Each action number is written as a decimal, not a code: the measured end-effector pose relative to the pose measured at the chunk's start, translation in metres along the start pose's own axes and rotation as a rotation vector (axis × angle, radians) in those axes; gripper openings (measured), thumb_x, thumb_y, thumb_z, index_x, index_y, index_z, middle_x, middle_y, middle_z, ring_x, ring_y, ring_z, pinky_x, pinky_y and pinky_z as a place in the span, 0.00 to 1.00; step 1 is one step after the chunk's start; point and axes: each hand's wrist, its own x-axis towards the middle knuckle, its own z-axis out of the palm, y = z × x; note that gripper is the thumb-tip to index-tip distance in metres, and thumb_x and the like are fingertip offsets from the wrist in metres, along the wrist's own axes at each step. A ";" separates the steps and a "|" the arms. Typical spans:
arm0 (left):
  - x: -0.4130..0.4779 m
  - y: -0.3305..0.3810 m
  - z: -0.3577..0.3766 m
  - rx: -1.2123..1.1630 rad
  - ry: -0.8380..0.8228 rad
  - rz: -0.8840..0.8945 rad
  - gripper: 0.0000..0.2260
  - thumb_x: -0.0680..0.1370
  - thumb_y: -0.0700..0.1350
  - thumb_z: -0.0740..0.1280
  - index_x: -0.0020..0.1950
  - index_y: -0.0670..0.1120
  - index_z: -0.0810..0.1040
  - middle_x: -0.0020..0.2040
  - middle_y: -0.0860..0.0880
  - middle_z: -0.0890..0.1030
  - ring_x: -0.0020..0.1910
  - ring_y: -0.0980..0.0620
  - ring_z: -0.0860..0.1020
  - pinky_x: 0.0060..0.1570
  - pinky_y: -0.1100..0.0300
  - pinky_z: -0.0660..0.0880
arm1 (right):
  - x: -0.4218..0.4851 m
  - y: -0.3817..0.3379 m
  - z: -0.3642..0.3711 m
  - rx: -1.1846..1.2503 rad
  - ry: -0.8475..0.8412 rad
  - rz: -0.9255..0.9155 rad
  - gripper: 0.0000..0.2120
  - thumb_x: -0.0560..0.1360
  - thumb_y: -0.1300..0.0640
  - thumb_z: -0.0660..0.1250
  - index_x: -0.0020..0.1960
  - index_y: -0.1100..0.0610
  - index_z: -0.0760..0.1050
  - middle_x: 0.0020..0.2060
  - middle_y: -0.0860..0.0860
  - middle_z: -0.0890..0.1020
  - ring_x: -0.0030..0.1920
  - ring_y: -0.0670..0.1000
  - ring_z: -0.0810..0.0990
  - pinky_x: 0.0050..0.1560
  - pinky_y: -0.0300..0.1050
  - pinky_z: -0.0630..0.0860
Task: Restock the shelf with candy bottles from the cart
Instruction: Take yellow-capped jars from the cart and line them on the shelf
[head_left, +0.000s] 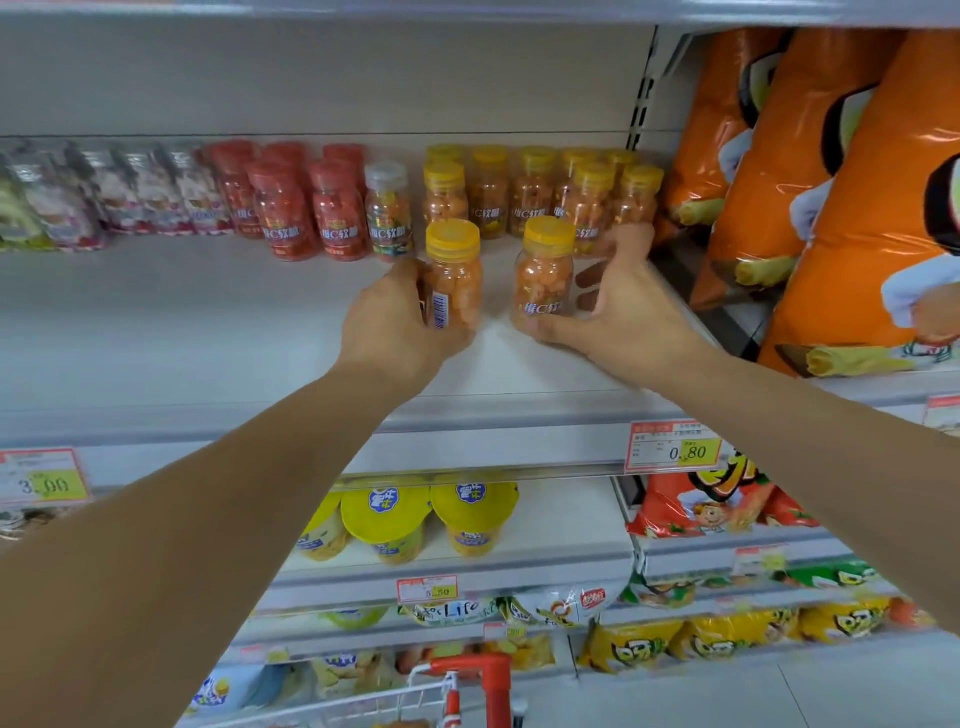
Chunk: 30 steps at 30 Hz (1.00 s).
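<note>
Two yellow-capped bottles of orange candy stand upright on the white shelf (208, 322). My left hand (395, 325) grips the left bottle (454, 275), its barcode facing me. My right hand (615, 306) grips the right bottle (543, 273), fingers curled behind it and thumb at its base. Both bottles stand in front of a row of several similar yellow-capped bottles (535, 189) at the back. To the left of that row stand red-capped bottles (306, 208) and one clear-capped bottle (388, 210). The cart (467, 691) shows at the bottom edge, with a red handle and white wire.
Tall orange snack bags (810, 182) fill the shelf section to the right, close to my right hand. Pink and white candy packs (119, 197) line the back left. Below hang price tags (672, 447), with yellow cups (415, 525) and snack bags on lower shelves.
</note>
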 end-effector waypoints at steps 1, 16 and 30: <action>0.000 -0.001 0.000 0.011 0.002 0.002 0.19 0.68 0.51 0.75 0.54 0.47 0.75 0.48 0.48 0.82 0.48 0.44 0.80 0.52 0.46 0.78 | -0.007 0.000 -0.003 -0.035 0.007 -0.009 0.31 0.67 0.48 0.77 0.60 0.56 0.62 0.54 0.53 0.76 0.52 0.53 0.77 0.53 0.55 0.76; 0.009 -0.003 0.000 0.111 -0.025 0.052 0.20 0.70 0.50 0.75 0.58 0.47 0.75 0.50 0.49 0.82 0.49 0.46 0.80 0.54 0.48 0.77 | 0.006 0.002 0.007 -0.386 -0.218 -0.084 0.22 0.79 0.42 0.59 0.72 0.43 0.66 0.68 0.57 0.67 0.70 0.59 0.64 0.71 0.56 0.62; 0.027 0.004 0.008 0.250 0.010 0.038 0.22 0.70 0.55 0.75 0.59 0.48 0.75 0.50 0.48 0.81 0.50 0.45 0.78 0.52 0.51 0.76 | 0.035 0.013 0.002 -0.497 -0.279 -0.075 0.25 0.79 0.43 0.59 0.75 0.46 0.63 0.72 0.58 0.58 0.73 0.60 0.57 0.74 0.51 0.57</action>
